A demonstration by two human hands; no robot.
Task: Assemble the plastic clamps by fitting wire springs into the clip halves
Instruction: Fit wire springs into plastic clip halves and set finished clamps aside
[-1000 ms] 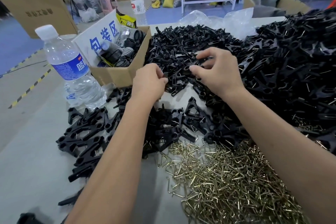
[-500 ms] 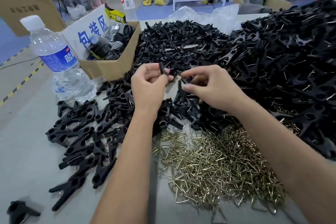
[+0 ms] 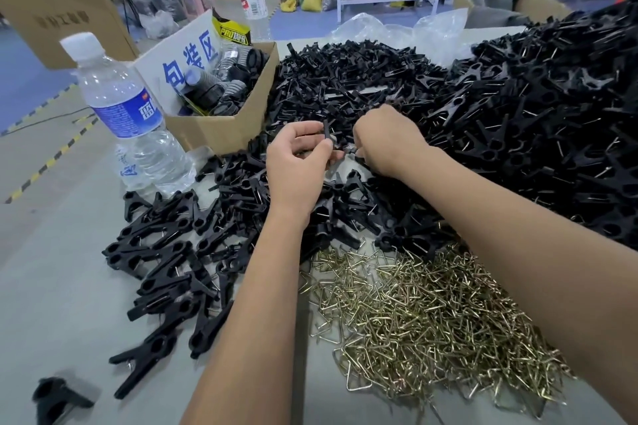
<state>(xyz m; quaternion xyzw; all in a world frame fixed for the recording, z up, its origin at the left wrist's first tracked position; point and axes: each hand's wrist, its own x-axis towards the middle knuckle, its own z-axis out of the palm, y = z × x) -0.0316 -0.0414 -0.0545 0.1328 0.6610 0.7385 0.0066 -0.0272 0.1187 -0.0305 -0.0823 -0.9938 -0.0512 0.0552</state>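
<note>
Pinching a black plastic clip half [image 3: 327, 134] between thumb and curled fingers, the left hand [image 3: 297, 162] holds it upright, long axis near vertical, its narrow end pointing up and away. The right hand [image 3: 386, 141], just beside it, has its fingers curled onto a small dark piece at the clip's lower end; what that piece is cannot be told. Beyond the fingers lies a heap of matte black clip halves [image 3: 345, 86]. Nearer the person than the fingers, bent brassy wire springs [image 3: 424, 321], thin and angular, are piled on the grey desk [image 3: 51, 286], with assembled clamps [image 3: 165, 269] to their left.
</note>
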